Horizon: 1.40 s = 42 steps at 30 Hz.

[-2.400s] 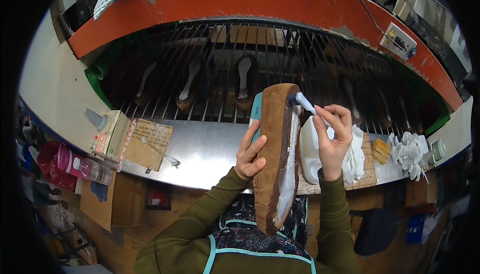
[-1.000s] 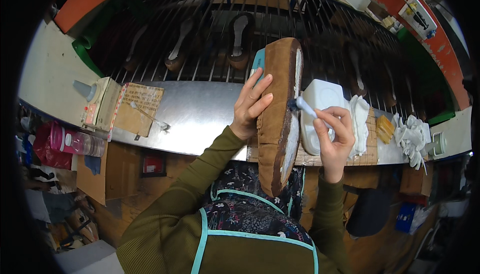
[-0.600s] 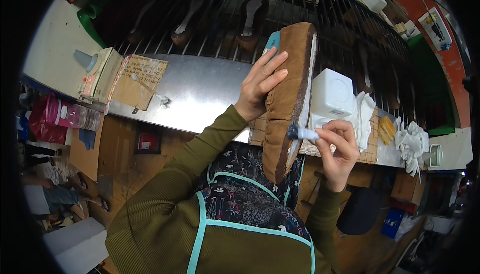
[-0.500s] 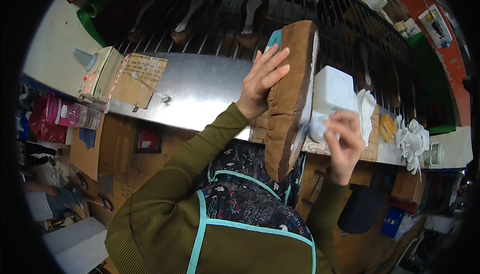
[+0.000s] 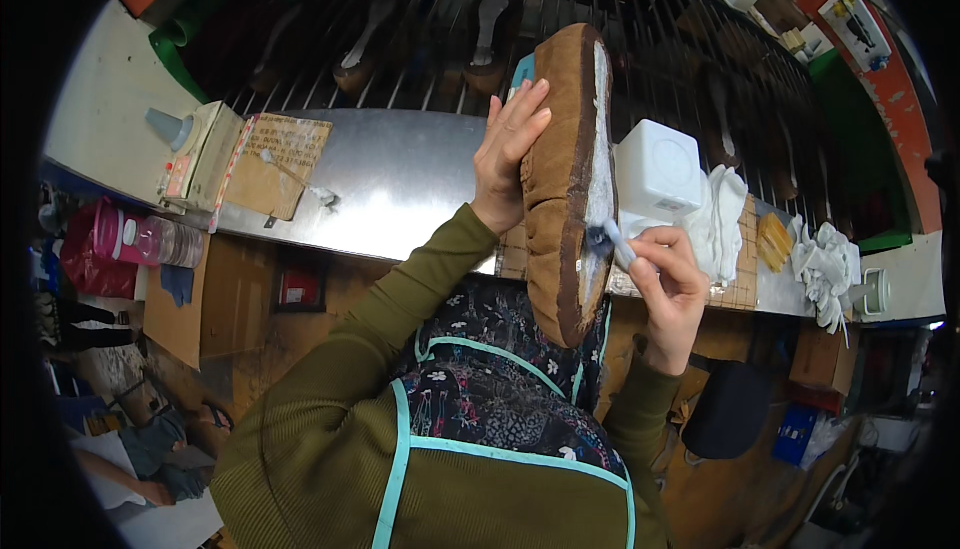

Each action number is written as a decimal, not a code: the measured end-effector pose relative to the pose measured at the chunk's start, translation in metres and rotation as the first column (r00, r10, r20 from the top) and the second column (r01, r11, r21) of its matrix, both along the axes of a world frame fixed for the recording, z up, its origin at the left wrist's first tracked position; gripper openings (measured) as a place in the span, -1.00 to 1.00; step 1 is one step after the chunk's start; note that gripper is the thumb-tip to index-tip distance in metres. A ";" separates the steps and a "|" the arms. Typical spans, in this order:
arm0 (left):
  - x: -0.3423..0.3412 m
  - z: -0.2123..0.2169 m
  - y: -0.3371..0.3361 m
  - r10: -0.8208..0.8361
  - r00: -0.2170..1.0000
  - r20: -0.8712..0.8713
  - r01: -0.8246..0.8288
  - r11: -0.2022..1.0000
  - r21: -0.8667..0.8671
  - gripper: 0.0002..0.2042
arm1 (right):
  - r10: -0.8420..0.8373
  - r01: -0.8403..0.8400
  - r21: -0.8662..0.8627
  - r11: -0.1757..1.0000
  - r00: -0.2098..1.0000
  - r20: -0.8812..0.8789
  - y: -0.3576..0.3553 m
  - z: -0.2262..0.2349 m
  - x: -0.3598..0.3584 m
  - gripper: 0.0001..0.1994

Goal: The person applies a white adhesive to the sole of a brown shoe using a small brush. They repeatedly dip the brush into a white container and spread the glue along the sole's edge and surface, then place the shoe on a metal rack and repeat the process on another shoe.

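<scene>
My left hand [image 5: 505, 164] holds up a brown suede shoe upper [image 5: 558, 179], its fingers laid along the side near the upper end. A bit of teal, perhaps a shoe last, shows behind those fingers. The shoe is tipped on edge, so its whitish, wet-looking underside faces right. Pinched between the thumb and fingers of my right hand [image 5: 672, 287] is a small brush with a pale handle [image 5: 620, 247]. Its dark bristles touch the lower part of the underside, by the brown border. The palm side of my left hand is hidden by the shoe.
Right of the shoe stands a white plastic container [image 5: 658, 171], with white gloves [image 5: 722, 224] beside it. A yellow block [image 5: 774, 249] and more gloves lie farther right. On the metal bench [image 5: 385, 174], a cardboard piece [image 5: 285, 154] carries another brush. Several shoes [image 5: 490, 39] rest on the bars behind.
My right hand has brought the brush against the shoe's underside; it was blurred in motion before. The shoe and my left hand have shifted slightly left and up in the view.
</scene>
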<state>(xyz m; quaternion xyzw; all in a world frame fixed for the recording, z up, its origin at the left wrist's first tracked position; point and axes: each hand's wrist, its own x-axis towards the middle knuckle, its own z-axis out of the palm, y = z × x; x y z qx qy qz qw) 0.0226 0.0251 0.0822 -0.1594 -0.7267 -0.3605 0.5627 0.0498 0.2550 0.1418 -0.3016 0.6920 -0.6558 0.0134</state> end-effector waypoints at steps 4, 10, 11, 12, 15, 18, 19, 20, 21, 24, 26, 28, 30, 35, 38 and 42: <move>0.003 0.001 -0.001 0.067 0.998 0.021 -0.066 0.997 -0.039 -0.36 | -0.373 0.373 -0.021 0.927 0.927 0.033 -0.017 -0.011 0.008 -0.85; 0.003 -0.004 -0.012 0.128 0.992 0.015 -0.127 0.990 -0.063 -0.35 | -0.208 0.212 -0.002 0.977 0.961 0.181 0.001 -0.008 0.051 -0.83; 0.003 -0.005 -0.013 0.132 0.991 0.014 -0.130 0.989 -0.063 -0.35 | -0.218 0.222 -0.010 0.975 0.966 0.141 0.002 -0.007 0.057 -0.83; 0.002 -0.006 -0.015 0.138 0.990 0.016 -0.137 0.988 -0.065 -0.36 | -0.237 0.239 -0.006 0.971 0.966 0.106 0.002 -0.009 0.060 -0.82; 0.002 -0.010 -0.017 0.152 0.988 0.027 -0.150 0.986 -0.070 -0.39 | -0.258 0.257 0.020 0.966 0.963 0.072 -0.002 -0.014 0.061 -0.82; 0.005 -0.009 -0.015 0.152 0.987 0.042 -0.149 0.986 -0.078 -0.42 | -0.302 0.299 0.050 0.953 0.950 0.081 -0.010 -0.010 0.058 -0.82; 0.005 -0.009 -0.015 0.150 0.988 0.042 -0.146 0.986 -0.082 -0.43 | -0.310 0.308 0.056 0.950 0.950 0.046 -0.012 -0.011 0.054 -0.82; 0.006 -0.009 -0.015 0.148 0.988 0.043 -0.144 0.986 -0.086 -0.44 | -0.317 0.315 0.062 0.947 0.949 0.011 -0.015 -0.012 0.050 -0.82; 0.007 -0.009 -0.015 0.144 0.989 0.045 -0.139 0.986 -0.091 -0.44 | -0.323 0.324 0.067 0.944 0.946 -0.026 -0.017 -0.012 0.046 -0.82; 0.009 -0.009 -0.016 0.134 0.990 0.050 -0.129 0.987 -0.098 -0.45 | -0.347 0.353 0.063 0.933 0.934 -0.089 -0.026 -0.006 0.036 -0.82; 0.010 -0.009 -0.016 0.129 0.990 0.051 -0.123 0.988 -0.094 -0.45 | -0.361 0.377 0.066 0.924 0.915 -0.181 -0.031 -0.003 0.028 -0.82; 0.010 -0.009 -0.016 0.125 0.991 0.055 -0.120 0.988 -0.093 -0.45 | -0.378 0.404 0.055 0.913 0.890 -0.256 -0.035 0.000 0.020 -0.82; 0.010 -0.009 -0.017 0.122 0.991 0.056 -0.117 0.989 -0.090 -0.45 | -0.339 0.367 0.044 0.929 0.893 -0.296 -0.034 0.001 0.013 -0.82; 0.010 -0.005 -0.019 0.118 0.988 0.102 -0.110 0.991 -0.081 -0.41 | -0.160 0.185 0.109 0.977 0.966 -0.204 -0.014 0.001 0.010 -0.82; 0.013 -0.004 -0.021 0.094 0.981 0.167 -0.087 0.995 -0.052 -0.34 | -0.039 0.042 0.122 0.992 0.999 -0.024 0.002 0.001 0.021 -0.83; 0.011 -0.007 -0.021 0.067 0.978 0.198 -0.067 0.998 -0.007 -0.26 | -0.038 0.033 0.087 0.996 0.997 0.063 0.014 -0.006 0.036 -0.84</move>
